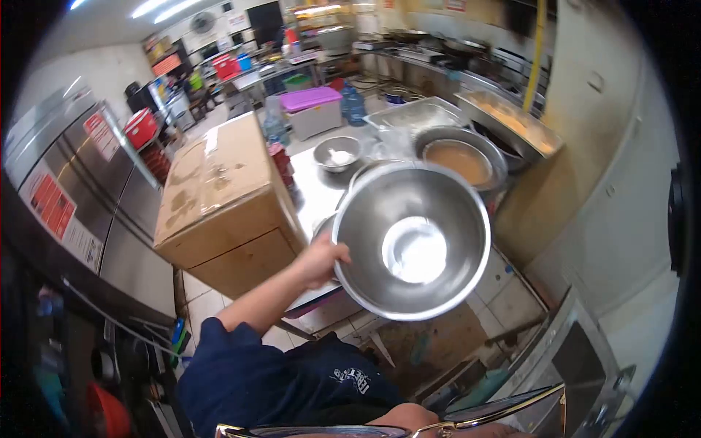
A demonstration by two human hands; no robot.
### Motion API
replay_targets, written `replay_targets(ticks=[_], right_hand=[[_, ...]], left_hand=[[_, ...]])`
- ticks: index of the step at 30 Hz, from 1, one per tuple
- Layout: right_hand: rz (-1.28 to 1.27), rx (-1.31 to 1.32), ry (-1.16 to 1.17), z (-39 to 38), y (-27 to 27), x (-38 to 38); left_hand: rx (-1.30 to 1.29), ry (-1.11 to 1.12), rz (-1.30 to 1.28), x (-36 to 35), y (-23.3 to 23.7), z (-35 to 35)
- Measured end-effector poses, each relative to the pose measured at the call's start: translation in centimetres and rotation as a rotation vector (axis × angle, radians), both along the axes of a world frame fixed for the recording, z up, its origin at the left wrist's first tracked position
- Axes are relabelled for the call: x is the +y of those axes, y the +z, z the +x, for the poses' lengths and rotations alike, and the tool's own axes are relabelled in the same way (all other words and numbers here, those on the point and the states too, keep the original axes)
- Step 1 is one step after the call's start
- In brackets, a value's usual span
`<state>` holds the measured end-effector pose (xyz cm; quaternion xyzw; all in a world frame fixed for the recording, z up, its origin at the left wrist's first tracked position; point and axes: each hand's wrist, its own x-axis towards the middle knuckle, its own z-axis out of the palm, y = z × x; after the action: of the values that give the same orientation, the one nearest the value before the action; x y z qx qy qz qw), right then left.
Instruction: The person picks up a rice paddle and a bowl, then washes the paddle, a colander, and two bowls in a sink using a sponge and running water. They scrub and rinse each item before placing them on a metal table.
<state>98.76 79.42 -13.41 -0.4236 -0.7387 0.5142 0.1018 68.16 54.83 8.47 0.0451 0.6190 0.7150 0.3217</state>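
My left hand (325, 260) grips the left rim of a large steel mixing bowl (358, 274), fingers closed around its edge. The bowl tilts toward me, and its shiny inside shows no contents. Behind it, partly covered, is a steel table (312, 191). On the table stands a smaller metal bowl (338, 155) with something white in it. A wide basin (458, 162) of brownish liquid sits to the right, beyond the large bowl. My right hand is not in view.
A large cardboard box (219, 182) stands left of the table. Steel refrigerator doors (80, 175) line the left side. A tray of orange-brown food (509, 120) lies at the back right. A grey bin with a purple lid (310, 100) stands behind the table. An open metal-framed door (577, 350) is low at right.
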Motion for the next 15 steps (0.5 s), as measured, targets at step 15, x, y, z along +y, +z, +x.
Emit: replay_targets(ticks=[15], right_hand=[[-0.044, -0.035, -0.095, 0.0, 1.2, -2.0]], left_hand=[[0.312, 0.465, 0.018, -13.5, 12.0, -4.0]])
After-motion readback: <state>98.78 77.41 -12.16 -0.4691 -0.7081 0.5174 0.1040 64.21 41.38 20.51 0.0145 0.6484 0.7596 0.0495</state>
